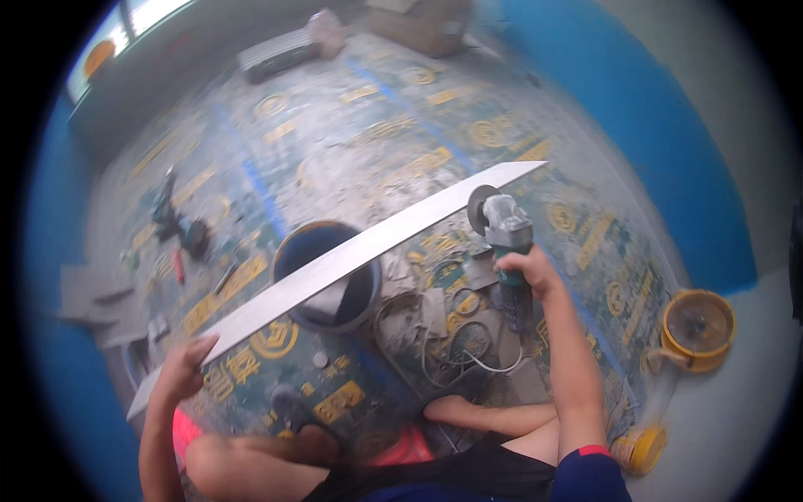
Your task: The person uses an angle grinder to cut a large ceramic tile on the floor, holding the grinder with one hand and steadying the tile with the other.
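Note:
My left hand (186,368) grips a long white strip (393,230) with pointed ends by its lower left part. The strip slants up to the right across a dark bucket (297,248). My right hand (531,270) is closed round an angle grinder (507,216) with a green and dark body. Its disc is at the strip's lower edge toward the right end; I cannot tell whether they touch. A cable (493,366) trails from the grinder among loops and debris under it.
A dusty printed floor covering (376,125) surrounds me. A cordless tool (188,230) and grey offcuts (100,301) lie left. Yellow round containers (698,330) stand right, beside a blue-and-grey wall (636,142). A cardboard box (418,21) sits at the back. My bent legs are below.

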The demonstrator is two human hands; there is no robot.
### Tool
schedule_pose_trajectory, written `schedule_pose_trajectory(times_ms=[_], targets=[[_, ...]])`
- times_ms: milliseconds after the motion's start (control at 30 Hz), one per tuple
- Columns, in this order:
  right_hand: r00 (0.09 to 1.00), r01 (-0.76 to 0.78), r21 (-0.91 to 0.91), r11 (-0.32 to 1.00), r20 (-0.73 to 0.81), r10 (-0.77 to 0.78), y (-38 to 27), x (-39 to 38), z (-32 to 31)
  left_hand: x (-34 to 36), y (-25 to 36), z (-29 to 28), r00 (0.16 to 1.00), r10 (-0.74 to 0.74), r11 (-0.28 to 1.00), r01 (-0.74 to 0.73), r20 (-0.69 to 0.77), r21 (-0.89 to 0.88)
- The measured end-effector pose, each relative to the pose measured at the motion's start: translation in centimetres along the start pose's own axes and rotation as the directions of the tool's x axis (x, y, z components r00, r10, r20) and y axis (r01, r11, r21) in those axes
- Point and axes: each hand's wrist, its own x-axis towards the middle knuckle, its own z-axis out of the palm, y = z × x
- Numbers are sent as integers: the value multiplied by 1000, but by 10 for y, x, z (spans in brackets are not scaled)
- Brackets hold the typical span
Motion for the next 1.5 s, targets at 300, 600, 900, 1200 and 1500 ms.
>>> schedule_pose_trajectory(times_ms=[300, 600, 900, 1200, 1500], targets=[[999, 36, -181, 983, 45, -28, 33, -74, 157, -4, -2, -15, 997, -55, 998, 56, 57, -25], [980, -27, -21, 999, 199, 30, 26, -166, 231, -11, -18, -6, 998, -44, 997, 47, 42, -65], [940, 238, -200, 951, 293, -174, -4, -173, 348, -5, -14, -15, 995, -79, 995, 83, 65, -56], [933, 232, -286, 930, 337, -129, -6, -163, 383, -7, -11, -13, 994, -88, 995, 91, 60, -51], [967, 198, -161, 967, 196, -166, 4, -151, 353, -8, -6, -13, 992, -102, 992, 107, 72, -61]])
